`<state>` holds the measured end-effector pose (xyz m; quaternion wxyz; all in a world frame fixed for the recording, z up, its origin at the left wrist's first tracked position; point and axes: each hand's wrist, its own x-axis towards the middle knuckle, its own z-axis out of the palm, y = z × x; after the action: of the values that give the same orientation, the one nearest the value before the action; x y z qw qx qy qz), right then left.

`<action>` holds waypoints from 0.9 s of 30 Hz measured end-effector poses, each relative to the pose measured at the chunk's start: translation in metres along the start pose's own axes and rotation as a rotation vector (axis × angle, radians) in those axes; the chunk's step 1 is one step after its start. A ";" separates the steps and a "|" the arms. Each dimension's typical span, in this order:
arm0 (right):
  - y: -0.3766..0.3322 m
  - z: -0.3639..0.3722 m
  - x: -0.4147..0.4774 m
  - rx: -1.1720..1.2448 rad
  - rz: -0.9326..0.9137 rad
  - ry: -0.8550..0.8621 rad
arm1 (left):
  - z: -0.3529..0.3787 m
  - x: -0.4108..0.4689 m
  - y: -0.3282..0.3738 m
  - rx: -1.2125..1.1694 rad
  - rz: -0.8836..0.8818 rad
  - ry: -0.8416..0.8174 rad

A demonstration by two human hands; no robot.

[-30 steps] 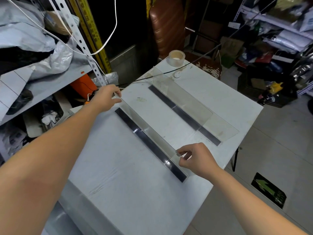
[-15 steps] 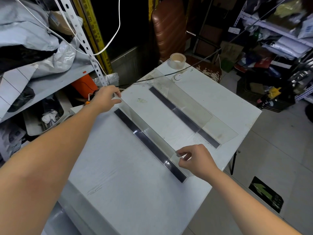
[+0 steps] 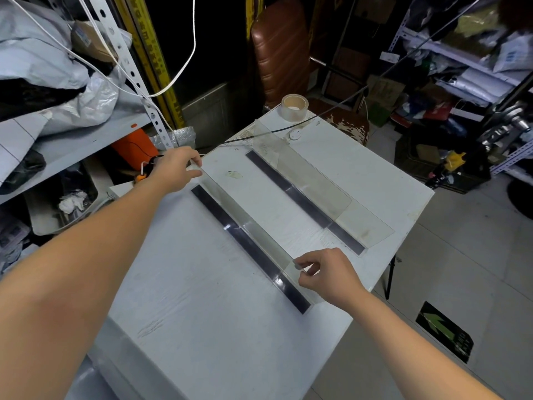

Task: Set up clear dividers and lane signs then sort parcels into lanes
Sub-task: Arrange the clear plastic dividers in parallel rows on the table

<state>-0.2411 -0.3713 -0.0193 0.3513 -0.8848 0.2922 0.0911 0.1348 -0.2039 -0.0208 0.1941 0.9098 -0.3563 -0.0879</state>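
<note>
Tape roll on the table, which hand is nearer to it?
Left. The left hand grips the far end of the near divider, toward the tape roll; the right hand pinches its near end.

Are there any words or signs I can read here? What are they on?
No words can be read clearly.
Floor sticker: a green arrow, and the small print beside it is too blurred to read.
Yellow post: dark characters run down it, too blurred to read.
Cardboard box on the left shelf: label too small to read.
White parcel on the right shelf: blue print too small to read.
</note>
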 end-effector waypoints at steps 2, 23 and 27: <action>0.000 -0.001 0.000 0.002 -0.004 -0.011 | 0.000 0.000 -0.001 0.004 -0.008 -0.007; -0.122 -0.003 0.014 -0.409 -0.531 0.059 | -0.081 -0.156 -0.021 0.362 -0.325 0.068; -0.151 0.010 0.005 -0.434 -0.588 0.054 | -0.093 -0.209 -0.031 0.390 -0.402 0.057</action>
<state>-0.1488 -0.2791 0.0572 0.1588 -0.9870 0.0082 0.0228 0.0290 -0.0129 0.0556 0.0041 0.9844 -0.1734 -0.0290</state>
